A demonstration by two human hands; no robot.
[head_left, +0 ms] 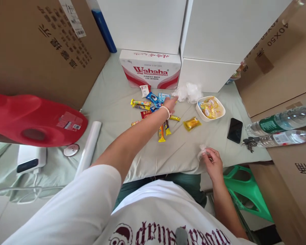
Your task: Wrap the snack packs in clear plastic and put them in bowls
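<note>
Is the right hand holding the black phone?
No, the right hand pinches a small crumpled white piece, while the black phone lies untouched on the cloth beside the white bowl.

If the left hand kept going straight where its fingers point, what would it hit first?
Probably the crumpled clear plastic just past the left hand, before the white box; depth is unclear.

White maroon-printed T-shirt (155,204) and a beaded bracelet (165,110).

Before me lay a pale green cloth-covered table (112,102); a big brown cardboard box (40,44) stood upper left, plain white cartons (214,30) top centre.
</note>
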